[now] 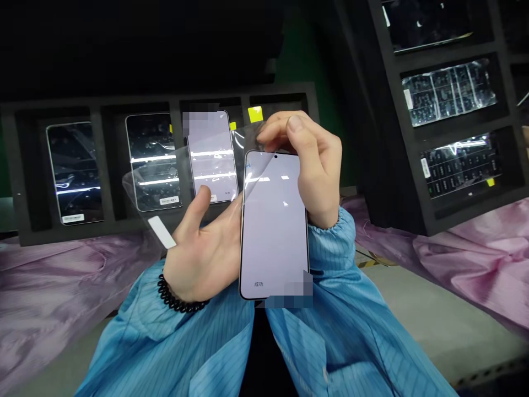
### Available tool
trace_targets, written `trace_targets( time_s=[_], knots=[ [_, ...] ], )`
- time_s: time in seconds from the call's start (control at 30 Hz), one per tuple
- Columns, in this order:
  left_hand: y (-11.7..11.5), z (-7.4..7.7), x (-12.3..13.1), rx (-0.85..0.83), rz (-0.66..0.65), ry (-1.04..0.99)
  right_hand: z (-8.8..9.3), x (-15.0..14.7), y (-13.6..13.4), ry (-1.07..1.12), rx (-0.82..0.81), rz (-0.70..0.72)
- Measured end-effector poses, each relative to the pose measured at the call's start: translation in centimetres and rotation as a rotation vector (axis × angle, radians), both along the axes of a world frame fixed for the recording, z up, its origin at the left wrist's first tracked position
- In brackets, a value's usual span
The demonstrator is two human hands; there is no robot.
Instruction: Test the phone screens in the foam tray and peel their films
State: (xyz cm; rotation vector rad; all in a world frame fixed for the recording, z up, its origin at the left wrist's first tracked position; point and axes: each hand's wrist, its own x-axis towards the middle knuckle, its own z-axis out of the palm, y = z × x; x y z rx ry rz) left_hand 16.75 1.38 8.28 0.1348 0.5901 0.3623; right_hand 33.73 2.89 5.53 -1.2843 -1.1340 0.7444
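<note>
A smartphone with a lit pale screen is held upright in front of me. My left hand, palm up, supports it from behind; the thumb points away and the other fingers are hidden behind the phone. At the phone's top edge, my right hand pinches a clear protective film between thumb and fingers. The film is partly lifted off the screen and stretches leftward above my left hand. A white label strip on the film lies beside my left thumb.
Behind my hands stands a black compartment tray with several phones in its slots, one lit. Another black tray on the right holds film-covered phones. Yellow stickers show on the left tray. Pink cloth hangs at both sides.
</note>
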Motion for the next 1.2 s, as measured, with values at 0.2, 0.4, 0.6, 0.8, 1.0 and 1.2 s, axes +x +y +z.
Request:
trace_targets(
  time_s=[0.2, 0.4, 0.6, 0.8, 1.0, 1.2],
  knots=[
    [0.8, -0.4, -0.2, 0.012, -0.004, 0.043, 0.2, 2.2, -0.6, 0.248, 0.139, -0.188],
    [3.8, -0.9, 3.2, 0.339, 0.050, 0.108, -1.4, 5.6, -3.3, 0.158, 0.227, -0.506],
    [5.1, -3.1, 8.8, 0.621, 0.061, 0.209, -3.7, 6.8, -5.1, -0.029, 0.058, -0.497],
    [5.3, -5.0, 5.8, 1.574, 0.031, 0.824, -4.1, 6.5, -4.9, -0.120, -0.023, -0.410],
    [7.8, -6.4, 2.8, 1.847, -0.402, 1.443, -4.2, 6.0, -4.4, -0.186, -0.064, -0.348],
    [8.6, -2.7, 0.3, 1.460, -0.261, 1.550, -4.2, 6.0, -4.4, -0.228, -0.076, -0.317]
  ],
)
